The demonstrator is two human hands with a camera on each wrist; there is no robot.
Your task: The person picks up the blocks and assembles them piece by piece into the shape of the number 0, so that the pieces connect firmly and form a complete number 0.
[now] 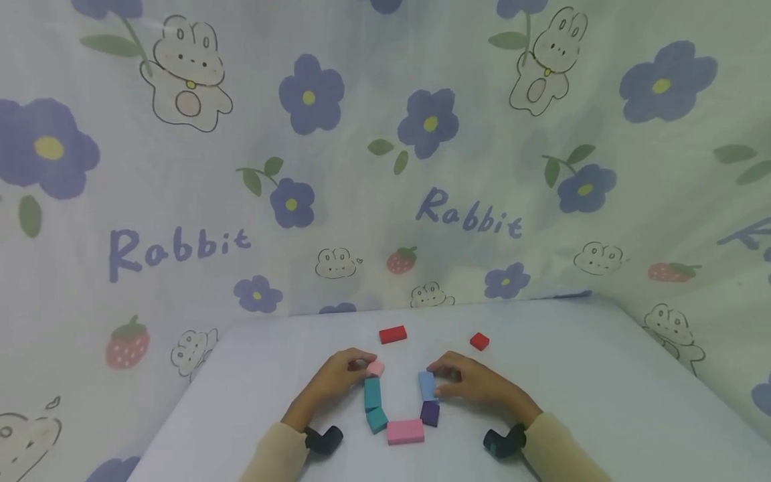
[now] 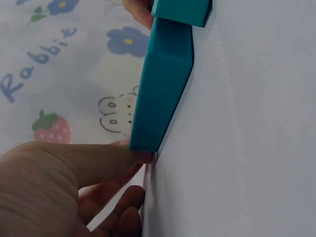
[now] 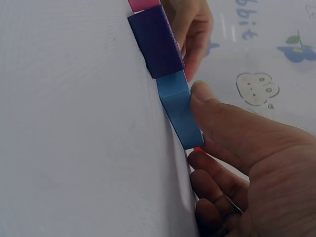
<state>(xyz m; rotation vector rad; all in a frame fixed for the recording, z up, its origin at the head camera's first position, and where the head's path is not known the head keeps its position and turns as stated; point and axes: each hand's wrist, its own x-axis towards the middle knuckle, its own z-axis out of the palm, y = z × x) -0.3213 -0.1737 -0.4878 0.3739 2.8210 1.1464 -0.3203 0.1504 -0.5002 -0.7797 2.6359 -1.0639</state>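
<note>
At the far end of the left row, my left hand [image 1: 342, 370] pinches a small light pink block [image 1: 376, 368]. A long teal block [image 1: 372, 393] lies right before it, followed by a shorter teal block [image 1: 377, 421] turned at an angle. My right hand [image 1: 470, 377] has its thumb at the side of a light blue block [image 1: 427, 386] and its index finger at the far end. That block meets a dark purple block [image 3: 157, 42] on the near side. A long pink block [image 1: 405, 432] forms the near end of this U-shaped row.
Beyond the hands lie a long red block [image 1: 393, 335] and, farther right, a small red block [image 1: 479, 341]. Everything rests on a white-covered table [image 1: 602, 402]. A curtain [image 1: 361, 167] printed with rabbits and flowers hangs behind and along the sides.
</note>
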